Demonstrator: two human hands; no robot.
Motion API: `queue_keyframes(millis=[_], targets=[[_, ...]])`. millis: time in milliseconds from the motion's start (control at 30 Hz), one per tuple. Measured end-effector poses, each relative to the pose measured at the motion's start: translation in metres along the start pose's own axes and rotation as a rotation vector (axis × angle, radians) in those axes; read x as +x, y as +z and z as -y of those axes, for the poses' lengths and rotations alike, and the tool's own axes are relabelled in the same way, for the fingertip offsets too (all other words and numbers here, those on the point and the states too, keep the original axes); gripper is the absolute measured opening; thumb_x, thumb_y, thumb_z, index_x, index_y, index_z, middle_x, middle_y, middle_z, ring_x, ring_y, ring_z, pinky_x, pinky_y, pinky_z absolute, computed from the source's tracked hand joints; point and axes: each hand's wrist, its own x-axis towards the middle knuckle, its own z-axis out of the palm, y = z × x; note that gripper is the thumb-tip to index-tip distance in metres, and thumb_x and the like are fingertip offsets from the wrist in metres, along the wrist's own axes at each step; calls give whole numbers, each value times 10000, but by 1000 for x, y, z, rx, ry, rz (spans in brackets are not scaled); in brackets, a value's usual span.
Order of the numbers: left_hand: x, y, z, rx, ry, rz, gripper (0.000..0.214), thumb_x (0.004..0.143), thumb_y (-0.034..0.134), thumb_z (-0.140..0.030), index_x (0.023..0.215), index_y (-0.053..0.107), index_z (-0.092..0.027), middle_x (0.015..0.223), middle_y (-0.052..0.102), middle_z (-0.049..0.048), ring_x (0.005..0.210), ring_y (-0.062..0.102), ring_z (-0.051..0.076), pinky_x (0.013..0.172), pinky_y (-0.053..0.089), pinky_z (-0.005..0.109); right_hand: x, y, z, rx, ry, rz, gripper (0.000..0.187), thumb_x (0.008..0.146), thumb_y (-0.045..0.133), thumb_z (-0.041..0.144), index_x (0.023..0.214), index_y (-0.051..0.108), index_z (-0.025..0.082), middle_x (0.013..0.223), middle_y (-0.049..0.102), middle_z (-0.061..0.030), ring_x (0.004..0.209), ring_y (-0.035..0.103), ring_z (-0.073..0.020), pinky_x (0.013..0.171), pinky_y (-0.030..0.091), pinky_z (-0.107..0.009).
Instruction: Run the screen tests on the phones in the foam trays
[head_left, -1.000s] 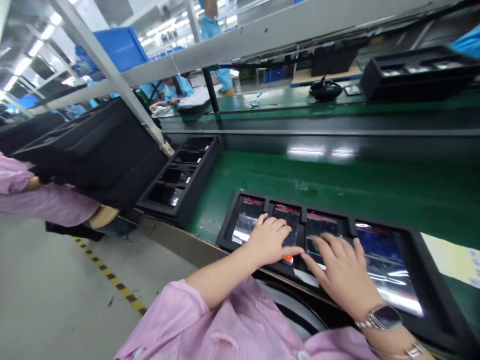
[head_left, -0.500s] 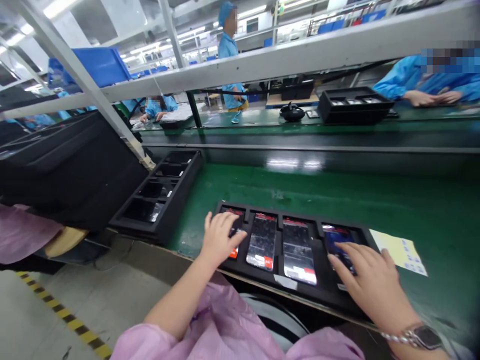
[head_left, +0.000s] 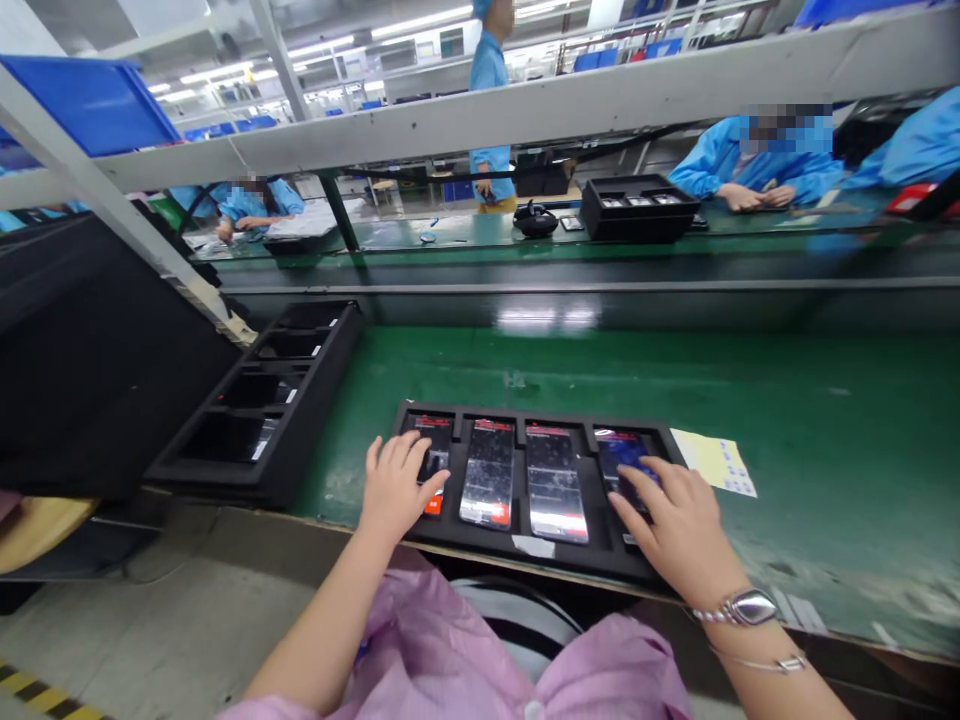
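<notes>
A black tray point(head_left: 517, 548) lies on the green belt near its front edge, with several phones point(head_left: 555, 478) lying side by side in its slots. My left hand point(head_left: 396, 485) rests open on the leftmost phone point(head_left: 432, 462), fingers spread flat. My right hand point(head_left: 675, 520) lies open over the rightmost phone point(head_left: 619, 449), fingers stretched across its lit screen. A watch and a bracelet sit on my right wrist.
A second black tray point(head_left: 262, 410) stands at an angle to the left. A yellow label sheet point(head_left: 712, 462) lies right of my tray. A black panel point(head_left: 90, 360) fills the left. Across the belt, people in blue coats work beside another black tray point(head_left: 637, 205).
My hands moved apart from the tray's middle to its two end phones. The view swung right and rose, showing more of the belt and the workers beyond.
</notes>
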Motion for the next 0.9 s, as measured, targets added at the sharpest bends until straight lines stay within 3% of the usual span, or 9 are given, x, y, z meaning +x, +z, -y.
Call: queue_keyframes(millis=[100,200,300,400,500,667,900], targets=[[4,0,0,-5,-35,123,335,1027,645,-492,1201,693,-210,1294,723,148,1208,675,335,1182,429,638,0,4,-4,25,-17,94,415,1092,436,490,1102,722,190,1148,707,-154,1061,661,-320,1031,521,-579],[5,0,0,-1,-36,80,389,1000,685,-484,1253,675,-188,1349,696,175,1270,647,361,1183,432,639,2,5,-4,44,14,79,458,1083,453,514,1102,736,154,1158,700,-183,1082,649,-333,972,549,-531],[4,1,2,-47,-2,114,295,1037,626,-452,1184,687,-204,1288,728,145,1222,682,331,1192,429,637,3,3,-3,83,-15,80,469,1097,434,499,1044,745,152,1099,711,-171,1028,659,-316,933,566,-514],[3,3,5,-108,20,101,382,1044,606,-465,1294,638,-177,1329,718,163,1272,669,329,1195,448,595,4,1,-2,89,-6,40,490,1101,440,504,1088,733,111,1117,703,-192,1058,660,-322,933,577,-498],[2,3,7,-164,0,103,446,1050,587,-478,1369,587,-166,1252,753,147,1184,711,314,1178,467,582,5,1,-2,121,-27,45,470,1109,442,489,1013,726,127,1030,707,-159,989,671,-293,898,586,-460],[3,2,8,-185,6,112,346,1054,579,-468,1253,650,-194,1272,750,135,1180,702,327,1101,517,560,4,2,-3,133,1,31,472,1111,439,505,1081,728,134,1073,719,-157,1039,678,-303,931,585,-473],[5,1,9,-188,25,126,261,1039,624,-423,1171,680,-204,1207,750,114,1155,683,323,1054,532,530,3,4,-3,150,39,50,502,1105,429,531,1017,743,149,1057,714,-162,1038,668,-315,937,582,-503]])
